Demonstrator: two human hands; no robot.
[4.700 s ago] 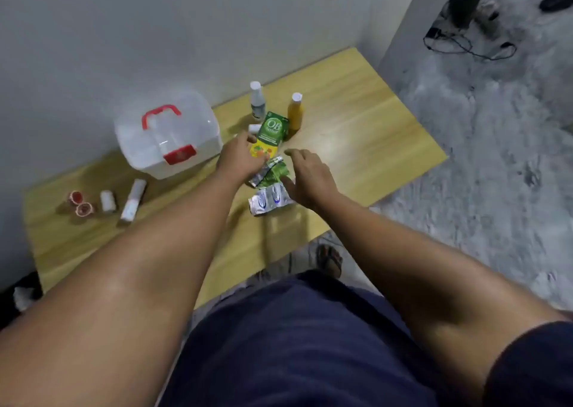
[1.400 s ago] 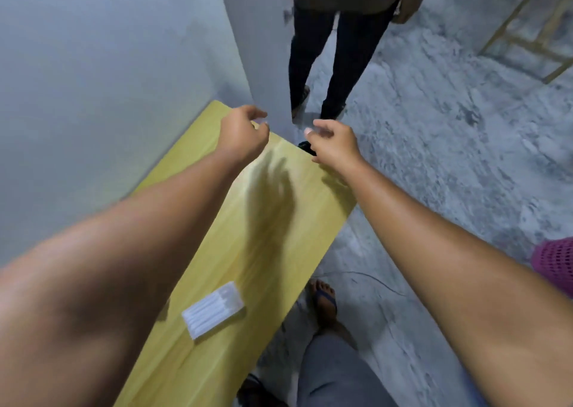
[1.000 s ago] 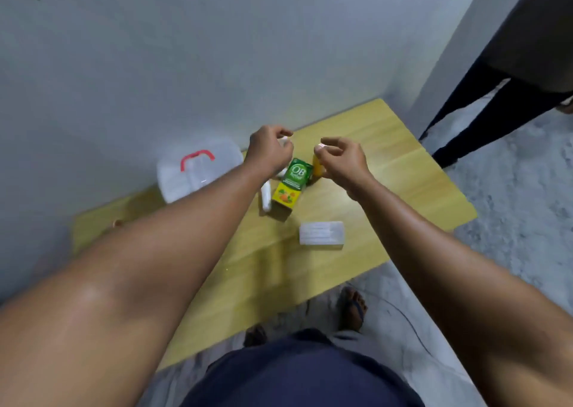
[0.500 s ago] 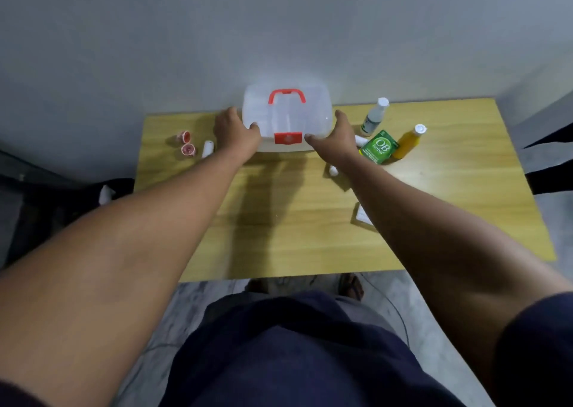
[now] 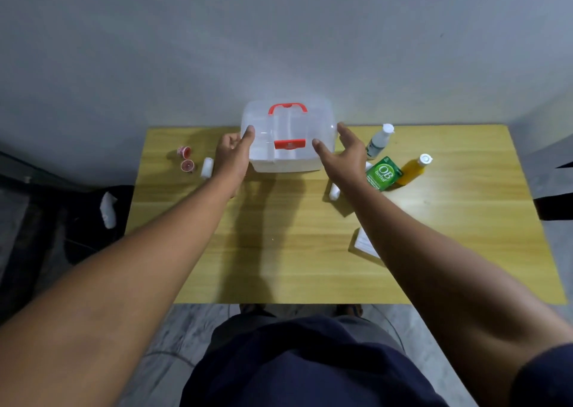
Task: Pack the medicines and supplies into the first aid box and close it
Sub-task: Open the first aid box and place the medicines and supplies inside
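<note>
The first aid box (image 5: 288,140), translucent white with a red handle and red latch, stands shut at the back of the wooden table (image 5: 279,251). My left hand (image 5: 232,158) is at its left front corner, thumb against the wall. My right hand (image 5: 344,155) is at its right front corner, fingers spread, thumb in front of the box. Neither hand holds a supply. Right of the box are a white bottle (image 5: 379,141), a green OB herbal carton (image 5: 383,173), an orange bottle (image 5: 414,171), a small white roll (image 5: 335,191) and a flat white packet (image 5: 364,244), partly under my right forearm.
Left of the box lie two small red cups (image 5: 186,158) and a white bandage roll (image 5: 207,168). A grey wall runs right behind the table. A dark bag (image 5: 93,214) lies on the floor to the left. My feet show under the table's front edge.
My view swung from the table's right end back to the box. Both hands went to the box's sides; their fingers have since loosened and spread.
</note>
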